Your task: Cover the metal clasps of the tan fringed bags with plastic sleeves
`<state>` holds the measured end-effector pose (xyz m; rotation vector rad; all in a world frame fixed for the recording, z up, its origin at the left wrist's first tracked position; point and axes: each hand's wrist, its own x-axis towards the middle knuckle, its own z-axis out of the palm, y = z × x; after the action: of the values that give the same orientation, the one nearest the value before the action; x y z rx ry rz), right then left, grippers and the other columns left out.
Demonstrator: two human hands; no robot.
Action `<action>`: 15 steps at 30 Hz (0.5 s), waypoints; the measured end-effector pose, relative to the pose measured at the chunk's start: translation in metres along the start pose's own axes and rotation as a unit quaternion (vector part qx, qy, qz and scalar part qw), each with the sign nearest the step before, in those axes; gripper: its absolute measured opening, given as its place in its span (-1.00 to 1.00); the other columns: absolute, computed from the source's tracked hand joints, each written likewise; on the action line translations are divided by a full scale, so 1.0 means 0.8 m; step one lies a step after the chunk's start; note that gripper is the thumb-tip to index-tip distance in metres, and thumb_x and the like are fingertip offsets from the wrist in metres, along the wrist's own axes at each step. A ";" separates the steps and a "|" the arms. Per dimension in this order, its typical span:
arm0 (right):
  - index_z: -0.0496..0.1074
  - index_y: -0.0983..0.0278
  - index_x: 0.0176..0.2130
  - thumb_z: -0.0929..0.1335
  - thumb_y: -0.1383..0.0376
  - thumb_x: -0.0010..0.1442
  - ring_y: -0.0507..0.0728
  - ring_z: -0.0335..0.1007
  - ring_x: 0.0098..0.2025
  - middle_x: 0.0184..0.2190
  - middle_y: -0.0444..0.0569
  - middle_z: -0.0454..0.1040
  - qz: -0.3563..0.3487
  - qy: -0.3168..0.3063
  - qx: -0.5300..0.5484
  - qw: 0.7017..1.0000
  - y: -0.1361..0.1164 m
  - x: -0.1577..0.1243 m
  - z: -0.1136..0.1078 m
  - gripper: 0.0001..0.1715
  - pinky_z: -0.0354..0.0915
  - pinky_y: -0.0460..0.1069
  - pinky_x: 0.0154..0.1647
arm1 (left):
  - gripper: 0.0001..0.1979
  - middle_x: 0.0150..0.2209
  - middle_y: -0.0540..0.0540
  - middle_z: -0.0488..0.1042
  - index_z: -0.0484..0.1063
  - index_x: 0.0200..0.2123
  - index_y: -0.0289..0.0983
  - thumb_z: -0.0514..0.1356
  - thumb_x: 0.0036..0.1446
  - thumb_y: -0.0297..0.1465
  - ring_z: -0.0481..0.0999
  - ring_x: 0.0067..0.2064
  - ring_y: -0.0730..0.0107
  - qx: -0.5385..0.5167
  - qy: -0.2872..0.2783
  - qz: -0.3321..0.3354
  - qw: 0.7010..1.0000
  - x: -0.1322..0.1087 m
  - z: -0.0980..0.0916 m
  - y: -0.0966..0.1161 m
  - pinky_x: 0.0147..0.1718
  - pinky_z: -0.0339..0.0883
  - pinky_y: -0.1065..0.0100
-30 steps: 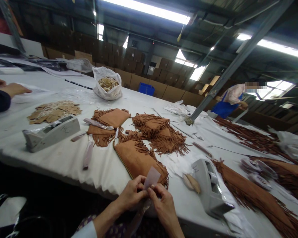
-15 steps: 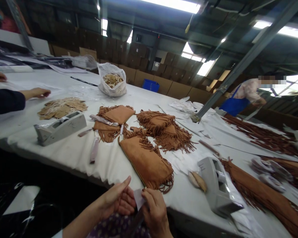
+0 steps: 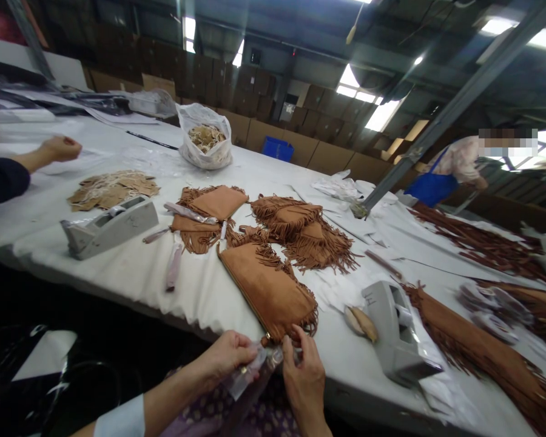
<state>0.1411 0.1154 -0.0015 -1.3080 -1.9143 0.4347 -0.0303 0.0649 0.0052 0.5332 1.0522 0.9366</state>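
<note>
At the table's near edge lies a brown suede pouch (image 3: 266, 288) with fringe and a zip along its left side. My left hand (image 3: 227, 358) pinches a small clear plastic bag (image 3: 242, 381) just below the pouch's near corner. Beside it, my right hand (image 3: 306, 373) has bent fingers held apart, close to the corner and a plastic-covered strap end (image 3: 275, 358). Metal fittings show at that corner, partly hidden by plastic. The strap (image 3: 250, 408) hangs down over my patterned lap.
Grey tape dispensers stand left (image 3: 111, 227) and right (image 3: 398, 334). Further fringed pouches (image 3: 300, 230), wrapped straps (image 3: 173, 264) and a pile of tan tags (image 3: 113, 189) lie beyond. A co-worker's hand (image 3: 59, 149) is at the left; another person (image 3: 455, 164) bends at the right.
My left hand has gone from open palm to pinching the plastic. The right hand has let go of it and moved slightly right, fingers apart. The co-worker's hand at left shifted.
</note>
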 end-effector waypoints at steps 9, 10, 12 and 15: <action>0.43 0.22 -0.07 0.38 0.02 0.03 0.20 0.43 -0.33 -0.38 -0.03 0.51 0.172 -0.039 0.100 0.979 -0.004 0.015 0.008 -0.48 0.30 0.00 -0.34 | -0.58 -0.60 -0.07 0.52 0.47 -0.52 -0.37 0.36 -0.29 -0.10 0.41 -0.60 0.45 -0.033 0.072 0.045 0.996 0.013 0.020 -0.018 -0.60 0.23 0.46; 0.43 0.23 -0.08 0.38 0.02 0.02 0.18 0.43 -0.37 -0.41 -0.05 0.50 0.182 -0.044 0.118 0.975 -0.003 0.015 0.006 -0.49 0.30 -0.01 -0.36 | -0.60 -0.60 -0.07 0.52 0.47 -0.52 -0.37 0.36 -0.29 -0.13 0.41 -0.61 0.45 -0.037 0.070 0.046 0.996 0.014 0.021 -0.018 -0.60 0.24 0.46; 0.42 0.24 -0.09 0.40 0.04 0.00 0.15 0.41 -0.42 -0.45 -0.08 0.48 0.197 -0.057 0.158 0.966 -0.001 0.018 0.003 -0.49 0.30 -0.02 -0.38 | -0.63 -0.63 -0.07 0.50 0.46 -0.52 -0.37 0.36 -0.29 -0.16 0.40 -0.63 0.46 -0.037 0.068 0.043 0.996 0.012 0.023 -0.017 -0.61 0.24 0.46; 0.41 0.26 -0.10 0.42 0.08 -0.03 0.14 0.40 -0.45 -0.49 -0.10 0.47 0.211 -0.077 0.214 0.951 -0.006 0.020 -0.005 -0.49 0.31 -0.02 -0.40 | -0.66 -0.65 -0.04 0.48 0.43 -0.52 -0.36 0.36 -0.27 -0.20 0.40 -0.66 0.47 -0.023 0.081 0.051 0.995 -0.002 0.019 -0.014 -0.64 0.23 0.47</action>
<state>0.1381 0.1273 0.0110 -1.4080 -1.5278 1.1300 -0.0129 0.0584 0.0043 0.4817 1.1544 1.1066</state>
